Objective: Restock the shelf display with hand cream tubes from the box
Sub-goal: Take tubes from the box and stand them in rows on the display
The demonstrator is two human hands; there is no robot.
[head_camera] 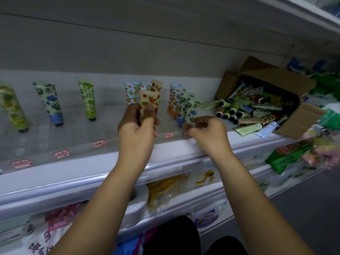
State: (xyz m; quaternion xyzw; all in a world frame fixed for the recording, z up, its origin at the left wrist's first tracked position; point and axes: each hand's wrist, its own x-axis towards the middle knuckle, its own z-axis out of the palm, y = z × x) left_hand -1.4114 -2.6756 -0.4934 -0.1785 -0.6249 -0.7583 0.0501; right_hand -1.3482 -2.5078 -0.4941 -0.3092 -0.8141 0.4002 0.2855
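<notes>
My left hand (137,126) grips a cream-coloured tube with orange fruit print (148,100), held upright in front of the middle slot of the clear shelf display (77,144). My right hand (207,128) pinches the lower end of a green tube with blue flowers (191,109) beside a row of similar tubes (175,98). The open cardboard box (292,126) lies tipped on the shelf at the right, full of tubes (244,107), some spilling out.
Three single tubes (53,103) stand in the left slots behind red price labels (61,154). Lower shelves hold toilet rolls (136,205), yellow packets (165,188) and bags. Green boxes (287,155) sit on the right.
</notes>
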